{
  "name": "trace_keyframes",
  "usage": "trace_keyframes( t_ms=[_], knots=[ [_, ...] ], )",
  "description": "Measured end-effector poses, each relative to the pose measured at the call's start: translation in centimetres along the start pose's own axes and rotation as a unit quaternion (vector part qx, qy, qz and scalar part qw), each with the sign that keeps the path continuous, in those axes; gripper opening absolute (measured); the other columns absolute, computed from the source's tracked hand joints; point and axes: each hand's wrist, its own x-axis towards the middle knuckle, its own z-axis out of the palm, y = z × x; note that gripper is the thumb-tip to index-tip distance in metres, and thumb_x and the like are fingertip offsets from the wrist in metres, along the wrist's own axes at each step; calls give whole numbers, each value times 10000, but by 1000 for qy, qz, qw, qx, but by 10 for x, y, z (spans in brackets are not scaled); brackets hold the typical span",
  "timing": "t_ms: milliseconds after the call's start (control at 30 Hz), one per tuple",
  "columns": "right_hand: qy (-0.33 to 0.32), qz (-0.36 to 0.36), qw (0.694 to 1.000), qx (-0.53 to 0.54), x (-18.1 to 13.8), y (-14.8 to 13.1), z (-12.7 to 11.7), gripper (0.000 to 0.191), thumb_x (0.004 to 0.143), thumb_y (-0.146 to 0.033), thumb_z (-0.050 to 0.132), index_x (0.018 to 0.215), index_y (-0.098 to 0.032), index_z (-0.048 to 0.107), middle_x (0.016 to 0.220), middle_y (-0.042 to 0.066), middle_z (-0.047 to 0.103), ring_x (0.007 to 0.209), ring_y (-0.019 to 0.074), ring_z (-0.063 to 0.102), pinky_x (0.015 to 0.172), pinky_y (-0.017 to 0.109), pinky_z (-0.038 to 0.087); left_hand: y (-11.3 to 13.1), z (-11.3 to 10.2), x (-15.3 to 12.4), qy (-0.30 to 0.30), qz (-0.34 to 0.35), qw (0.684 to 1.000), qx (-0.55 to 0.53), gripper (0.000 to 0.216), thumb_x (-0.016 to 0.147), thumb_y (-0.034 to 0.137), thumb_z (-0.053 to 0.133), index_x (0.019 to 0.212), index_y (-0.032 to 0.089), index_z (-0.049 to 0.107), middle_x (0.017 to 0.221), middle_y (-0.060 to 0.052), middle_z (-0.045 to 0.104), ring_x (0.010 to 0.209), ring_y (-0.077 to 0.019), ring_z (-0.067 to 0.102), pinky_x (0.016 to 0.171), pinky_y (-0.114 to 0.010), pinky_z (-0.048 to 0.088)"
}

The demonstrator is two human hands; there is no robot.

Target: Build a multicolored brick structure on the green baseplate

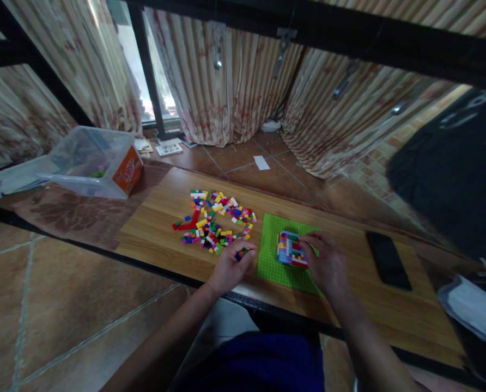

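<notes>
A small block build (pixel 291 249) of many-coloured toy bricks stands on the green studded baseplate (pixel 268 267). My right hand (pixel 328 262) reaches in from the right, its fingers pinched at the build's upper right side; any piece between the fingertips is hidden. Left of the baseplate, my left hand (pixel 232 267) is curled palm-up around several small toy bricks (pixel 243 253), some of them blue and red. Beyond it spreads a loose pile of toy bricks (pixel 212 231) in many colours, with a longer red piece (pixel 194 220) at its left.
The wooden board (pixel 153 223) lies along a low table. A clear plastic box (pixel 90 163) with an orange label stands at the far left. A black phone (pixel 387 259) lies right of the baseplate. Near the right edge is a white plastic bag (pixel 474 305). Curtains (pixel 230 87) hang behind.
</notes>
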Motion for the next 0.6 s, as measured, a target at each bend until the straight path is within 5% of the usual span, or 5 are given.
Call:
trace_keyframes(
  t_ms=[267, 600],
  knots=[
    [-34, 10, 998, -59, 1, 3, 9, 291, 894, -334, 483, 835, -209, 739, 996, 110, 641, 947, 258, 566, 825, 421, 485, -1, 2, -1, 4, -6, 1000, 10, 117, 877, 253, 583, 903, 203, 686, 854, -20, 703, 809, -153, 628, 794, -279, 485],
    [1, 146, 989, 27, 4, 0, 13, 242, 772, -351, 550, 824, -193, 726, 964, 96, 677, 874, 232, 621, 806, 388, 491, -1, 2, -1, 1, -1, 1000, 13, 114, 877, 247, 585, 911, 205, 685, 852, -19, 704, 808, -151, 630, 788, -276, 482]
  ],
)
